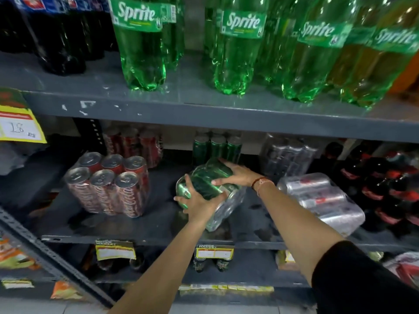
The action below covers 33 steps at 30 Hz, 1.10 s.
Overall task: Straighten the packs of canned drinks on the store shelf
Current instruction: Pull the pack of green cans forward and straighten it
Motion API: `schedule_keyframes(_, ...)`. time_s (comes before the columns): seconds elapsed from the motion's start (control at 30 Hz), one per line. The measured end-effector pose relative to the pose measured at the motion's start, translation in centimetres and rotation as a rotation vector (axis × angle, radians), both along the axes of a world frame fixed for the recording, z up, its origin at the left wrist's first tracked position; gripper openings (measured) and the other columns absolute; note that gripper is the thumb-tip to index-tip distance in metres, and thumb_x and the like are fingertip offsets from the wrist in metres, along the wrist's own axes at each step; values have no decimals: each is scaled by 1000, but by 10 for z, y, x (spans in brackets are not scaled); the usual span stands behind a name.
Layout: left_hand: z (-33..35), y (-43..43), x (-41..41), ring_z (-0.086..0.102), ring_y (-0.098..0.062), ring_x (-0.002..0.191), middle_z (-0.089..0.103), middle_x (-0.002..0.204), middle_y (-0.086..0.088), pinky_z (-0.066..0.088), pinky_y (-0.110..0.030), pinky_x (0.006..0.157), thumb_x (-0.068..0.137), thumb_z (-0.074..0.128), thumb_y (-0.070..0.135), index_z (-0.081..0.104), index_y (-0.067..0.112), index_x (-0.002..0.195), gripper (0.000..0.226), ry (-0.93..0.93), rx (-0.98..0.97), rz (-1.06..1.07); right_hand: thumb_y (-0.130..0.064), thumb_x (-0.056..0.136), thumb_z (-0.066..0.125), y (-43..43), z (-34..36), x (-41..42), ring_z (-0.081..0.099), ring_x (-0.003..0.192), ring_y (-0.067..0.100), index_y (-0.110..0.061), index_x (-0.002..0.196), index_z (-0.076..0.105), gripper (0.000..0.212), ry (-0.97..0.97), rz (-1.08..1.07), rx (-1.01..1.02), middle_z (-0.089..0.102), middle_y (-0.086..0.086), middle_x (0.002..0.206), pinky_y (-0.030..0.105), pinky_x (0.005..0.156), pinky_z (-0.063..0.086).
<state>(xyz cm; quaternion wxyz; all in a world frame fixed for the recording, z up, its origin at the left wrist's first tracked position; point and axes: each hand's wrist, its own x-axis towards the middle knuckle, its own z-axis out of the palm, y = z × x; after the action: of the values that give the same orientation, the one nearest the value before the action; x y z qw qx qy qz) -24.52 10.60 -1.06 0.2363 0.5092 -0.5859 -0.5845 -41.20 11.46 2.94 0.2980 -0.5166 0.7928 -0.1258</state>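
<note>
A shrink-wrapped pack of green cans (204, 181) lies tilted on its side in the middle of the dark shelf (158, 225). My left hand (199, 203) grips its near end from below. My right hand (235, 174) presses on its top, a cord bracelet at the wrist. Left of it a pack of red cans (108, 184) stands upright. To the right a pack of silver cans (322, 201) lies on its side near the shelf's front edge. Behind stand further packs: red (133, 145), green (216, 147) and silver (288, 155).
The shelf above carries green Sprite bottles (238, 46) and dark cola bottles (56, 37). Dark bottles with red labels (385, 189) fill the right end of the middle shelf. A yellow price sign (19, 125) hangs at left. Price tags (214, 252) line the shelf's front edge.
</note>
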Motion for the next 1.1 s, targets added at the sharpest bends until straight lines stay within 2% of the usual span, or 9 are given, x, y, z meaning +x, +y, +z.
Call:
schedule_keyframes(0.2, -6, -3, 6, -4, -32, 145, -6, 156, -21, 18, -44, 114, 58, 85, 41, -6, 44, 144, 125, 24, -152, -75, -88, 47, 57, 20, -15, 6, 52, 125, 27, -46, 144, 17, 113, 70, -144, -190, 54, 3, 138, 37, 106, 41)
schedule_keyframes(0.27, -5, -6, 11, -3, -29, 146, -5, 157, -17, 17, -45, 114, 56, 86, 40, -7, 46, 144, 128, 22, -256, -145, -88, 45, 57, 34, -21, 13, 54, 121, 28, -47, 143, 17, 114, 82, -232, -314, 57, 6, 134, 39, 102, 44)
schedule_keyframes(0.4, -7, -15, 28, 3, -23, 146, -20, 157, -6, 22, -47, 112, 55, 83, 49, -11, 55, 139, 127, -18, -532, -363, -80, 51, 64, 62, -45, 43, 52, 122, 32, -48, 145, 4, 116, 66, -414, -598, 42, 7, 142, 46, 97, 47)
schedule_keyframes(0.57, -26, -24, 40, -5, -15, 138, -25, 153, -6, 33, -37, 107, 60, 71, 61, -23, 46, 139, 124, -135, -897, -437, -76, 58, 62, 70, -75, 68, 39, 133, 27, -46, 142, -15, 118, 108, -456, -795, 26, 10, 150, 42, 94, 46)
schedule_keyframes(0.67, -44, -26, 45, 19, -29, 137, -19, 155, -12, 52, -40, 88, 63, 65, 62, -22, 41, 142, 119, -190, -1067, -414, -74, 64, 58, 74, -94, 78, 31, 138, 32, -49, 136, -29, 116, 97, -446, -810, 17, 16, 152, 45, 100, 43)
schedule_keyframes(0.77, -57, -26, 45, 45, -45, 126, -20, 155, -10, 59, -41, 68, 63, 70, 53, -20, 31, 145, 123, -234, -1120, -383, -70, 72, 53, 82, -110, 81, 21, 143, 31, -45, 135, -33, 110, 104, -366, -796, 5, 15, 156, 39, 107, 35)
schedule_keyframes(0.93, -72, -25, 50, 59, -47, 110, -40, 149, -4, 59, -41, 63, 66, 79, 39, -27, 29, 143, 131, -286, -1106, -349, -73, 75, 45, 101, -119, 76, 6, 142, 14, -45, 134, -35, 103, 153, -212, -773, -15, 1, 154, 28, 104, 32)
schedule_keyframes(1.03, -72, -21, 61, 63, -39, 105, -41, 148, -1, 57, -38, 63, 75, 72, 43, -36, 38, 136, 124, -354, -1060, -379, -76, 74, 44, 121, -119, 68, 38, 134, 22, -49, 138, -26, 99, 190, -125, -741, -8, -5, 155, 34, 91, 48)
schedule_keyframes(1.1, -67, -14, 70, 54, -29, 121, -30, 153, -3, 54, -32, 65, 78, 68, 43, -33, 46, 134, 116, -300, -1025, -384, -76, 75, 46, 129, -111, 62, 55, 115, 30, -52, 141, -12, 92, 175, -123, -751, 5, -11, 154, 38, 84, 53)
